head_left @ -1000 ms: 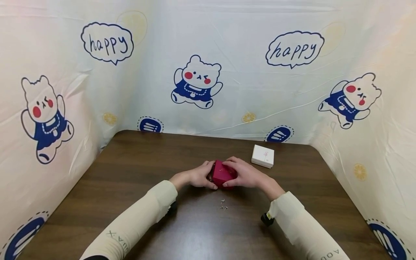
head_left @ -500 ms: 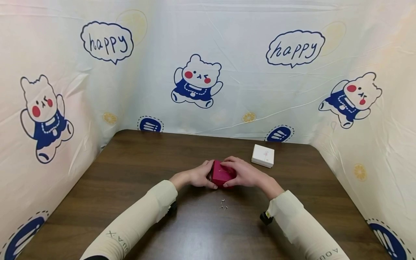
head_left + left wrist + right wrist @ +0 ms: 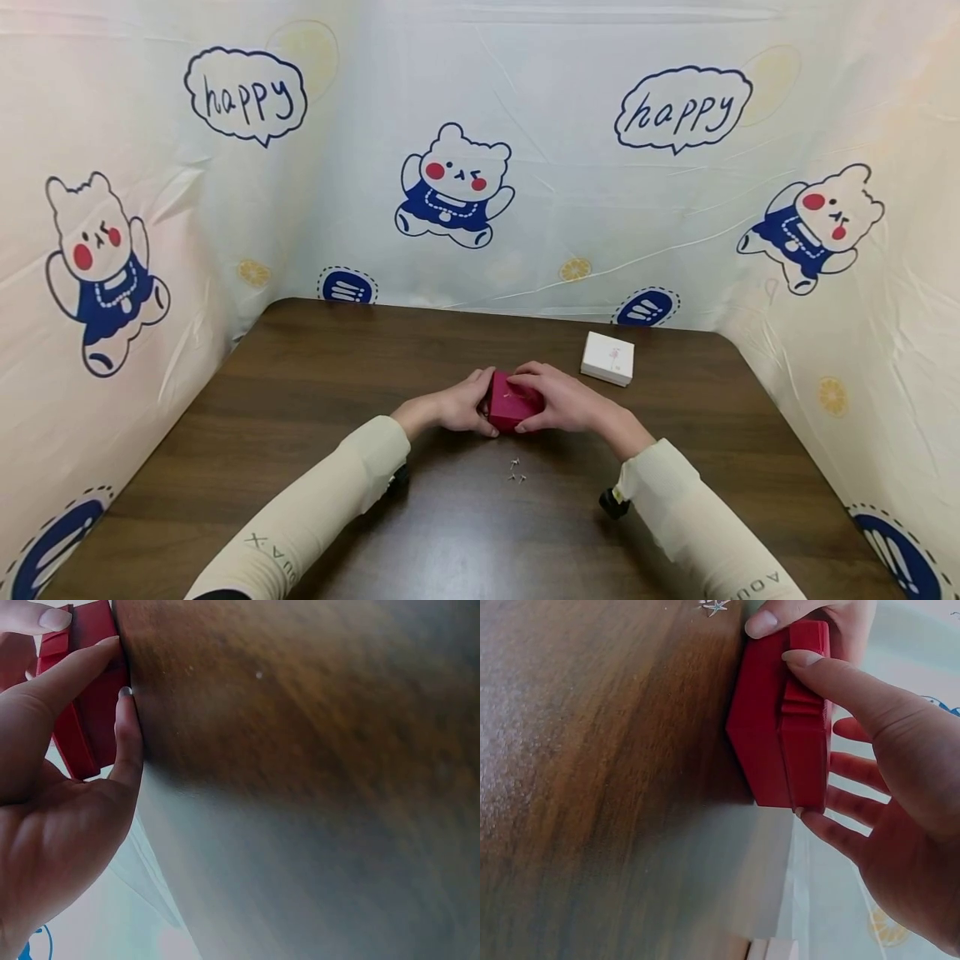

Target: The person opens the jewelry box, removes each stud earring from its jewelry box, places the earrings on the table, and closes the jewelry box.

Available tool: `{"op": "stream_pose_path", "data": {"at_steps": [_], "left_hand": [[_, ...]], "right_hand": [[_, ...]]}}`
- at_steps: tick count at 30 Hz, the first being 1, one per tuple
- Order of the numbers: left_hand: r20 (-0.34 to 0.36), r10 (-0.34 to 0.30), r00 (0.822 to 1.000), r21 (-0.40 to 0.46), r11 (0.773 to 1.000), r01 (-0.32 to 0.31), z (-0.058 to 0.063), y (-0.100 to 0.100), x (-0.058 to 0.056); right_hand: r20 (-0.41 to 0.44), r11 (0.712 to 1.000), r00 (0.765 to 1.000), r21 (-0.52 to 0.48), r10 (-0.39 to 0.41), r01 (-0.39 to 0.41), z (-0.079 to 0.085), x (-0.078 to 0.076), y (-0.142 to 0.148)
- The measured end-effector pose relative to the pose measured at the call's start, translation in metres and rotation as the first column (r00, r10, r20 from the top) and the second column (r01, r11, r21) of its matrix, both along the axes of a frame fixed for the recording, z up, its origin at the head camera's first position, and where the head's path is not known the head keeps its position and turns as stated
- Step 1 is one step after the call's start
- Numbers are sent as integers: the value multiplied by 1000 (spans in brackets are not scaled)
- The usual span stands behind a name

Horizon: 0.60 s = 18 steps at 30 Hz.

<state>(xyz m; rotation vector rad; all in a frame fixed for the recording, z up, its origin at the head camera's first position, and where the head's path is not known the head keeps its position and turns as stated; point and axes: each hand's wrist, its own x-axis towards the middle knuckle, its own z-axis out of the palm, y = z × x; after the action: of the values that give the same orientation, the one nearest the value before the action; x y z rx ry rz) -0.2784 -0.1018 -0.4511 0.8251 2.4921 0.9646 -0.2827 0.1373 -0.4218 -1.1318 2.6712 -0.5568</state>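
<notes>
A red gift box (image 3: 513,403) with a lid stands on the dark wooden table, held between both hands. My left hand (image 3: 462,405) grips its left side; in the left wrist view, the thumb and a finger of the left hand (image 3: 64,772) lie along the lower part. From the right, my right hand (image 3: 562,400) holds the lid (image 3: 807,754), thumb on the near edge and fingertips along the far edge. Several small silver pieces (image 3: 516,471) lie on the table in front of the box. One small piece (image 3: 715,607) looks star-shaped in the right wrist view.
A white lidded box (image 3: 607,358) with a faint print sits behind and to the right of the right hand. The brown table (image 3: 300,375) meets a printed cloth backdrop (image 3: 555,167) along its far edge and sides.
Both hands stay on the red box in the same grip. The box and right hand have shifted very slightly left.
</notes>
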Motion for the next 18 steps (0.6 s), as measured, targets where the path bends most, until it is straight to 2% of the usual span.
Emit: {"op": "stream_pose_path", "data": {"at_steps": [10,18], "left_hand": [[13,14,1000,-27,1000,-13,2,0,0],[9,20,1000,-30,999,-20,1,2,0]], "right_hand": [[69,1000,997,5,-30,29,0,0,0],[32,1000,999,5,2,-2,-6,-2,-1]]}}
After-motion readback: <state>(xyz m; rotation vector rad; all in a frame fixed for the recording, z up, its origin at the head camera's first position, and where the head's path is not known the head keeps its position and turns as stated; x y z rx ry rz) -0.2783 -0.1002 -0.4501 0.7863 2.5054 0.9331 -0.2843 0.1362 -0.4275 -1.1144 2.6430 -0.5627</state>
